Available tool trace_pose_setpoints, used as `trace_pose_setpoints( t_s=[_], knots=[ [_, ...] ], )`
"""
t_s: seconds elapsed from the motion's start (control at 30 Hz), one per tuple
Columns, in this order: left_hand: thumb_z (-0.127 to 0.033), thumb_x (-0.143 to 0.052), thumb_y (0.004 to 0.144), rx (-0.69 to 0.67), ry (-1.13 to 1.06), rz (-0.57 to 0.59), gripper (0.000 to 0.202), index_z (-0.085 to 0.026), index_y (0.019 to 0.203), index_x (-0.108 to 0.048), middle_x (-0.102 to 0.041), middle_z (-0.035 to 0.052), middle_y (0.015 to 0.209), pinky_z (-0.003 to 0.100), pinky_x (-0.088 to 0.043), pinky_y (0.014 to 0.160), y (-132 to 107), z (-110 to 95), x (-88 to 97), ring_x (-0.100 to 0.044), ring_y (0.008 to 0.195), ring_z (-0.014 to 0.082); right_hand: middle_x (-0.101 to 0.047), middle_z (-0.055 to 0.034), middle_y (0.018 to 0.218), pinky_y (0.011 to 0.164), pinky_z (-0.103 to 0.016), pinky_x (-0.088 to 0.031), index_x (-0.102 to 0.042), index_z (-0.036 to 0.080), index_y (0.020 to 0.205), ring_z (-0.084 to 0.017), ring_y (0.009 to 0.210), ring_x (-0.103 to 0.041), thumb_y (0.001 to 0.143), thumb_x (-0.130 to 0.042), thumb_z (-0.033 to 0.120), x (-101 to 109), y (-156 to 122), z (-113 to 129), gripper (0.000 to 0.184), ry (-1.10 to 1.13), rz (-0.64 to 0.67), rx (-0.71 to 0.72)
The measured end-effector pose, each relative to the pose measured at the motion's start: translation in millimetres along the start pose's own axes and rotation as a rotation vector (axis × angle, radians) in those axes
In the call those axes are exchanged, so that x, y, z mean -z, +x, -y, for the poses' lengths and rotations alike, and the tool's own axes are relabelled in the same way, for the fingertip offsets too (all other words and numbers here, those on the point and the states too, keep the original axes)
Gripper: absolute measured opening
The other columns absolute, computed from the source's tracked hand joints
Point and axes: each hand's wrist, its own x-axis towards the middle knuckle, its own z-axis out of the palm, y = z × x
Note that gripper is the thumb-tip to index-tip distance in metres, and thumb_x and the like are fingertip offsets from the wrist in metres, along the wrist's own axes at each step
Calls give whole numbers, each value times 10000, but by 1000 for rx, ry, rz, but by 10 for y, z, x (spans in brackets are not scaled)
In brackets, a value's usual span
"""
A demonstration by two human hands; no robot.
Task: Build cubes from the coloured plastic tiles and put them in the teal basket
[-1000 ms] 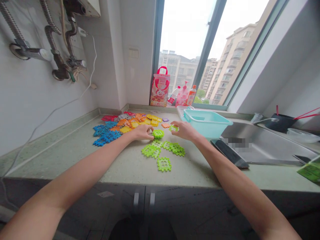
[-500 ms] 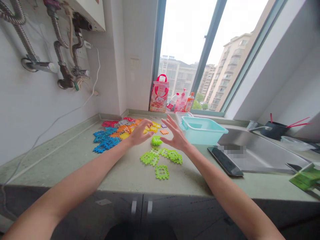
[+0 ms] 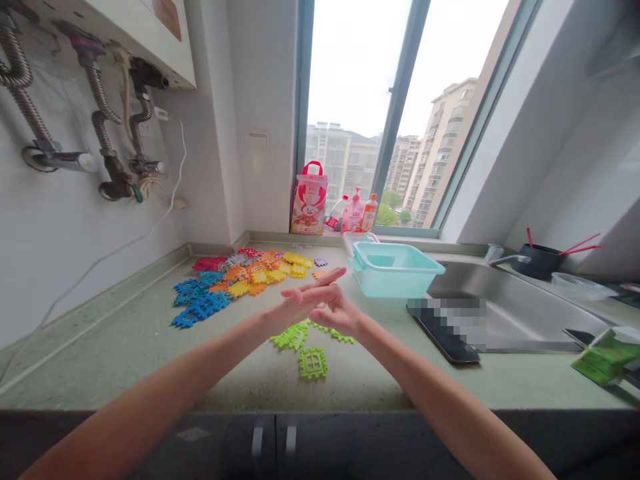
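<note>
My left hand (image 3: 304, 299) and my right hand (image 3: 339, 313) meet in the air above the counter, palms close together and fingers overlapping. The left fingers are stretched flat; the right fingers curl lightly under them. Nothing shows in either hand. Below them lie green grid tiles (image 3: 313, 362) on the pale green counter (image 3: 150, 347), partly hidden by the hands. A spread of blue, orange, yellow and red tiles (image 3: 235, 283) lies further back to the left.
A turquoise plastic basin (image 3: 395, 269) stands right of the hands beside a steel sink (image 3: 520, 307). A dark flat tray (image 3: 443, 333) lies at the sink's edge. A pink bag (image 3: 309, 207) and bottles (image 3: 355, 213) stand on the sill. Pipes run along the left wall.
Both hands let go of the green tiles, lifted off the counter and came together in the air. The small green stack they held is now hidden behind them.
</note>
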Motion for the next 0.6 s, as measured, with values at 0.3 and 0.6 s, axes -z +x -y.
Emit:
trace_pose_setpoints(
  t_s=[0.3,0.6],
  knots=[
    [-961,-415,814,-105,138,53,1072,-336,1676,-290,-266,119,1730,613,-336,1212,-62,-91,314,-275,1554,424,-257,-82,1742,1259,-633,-231,-447,396,1600,-412,1584,-253,709,-704,882,91,3,120,1047,-279,46,32],
    [-332,-716,915,-58,627,-11,526,-278,1424,-599,-590,112,1448,456,-474,1145,-1009,18,403,-569,1334,288,-81,-146,1765,1232,-675,-253,-233,321,1684,-420,1605,-152,905,-680,653,384,-1245,30,958,-743,-127,-142]
  ],
)
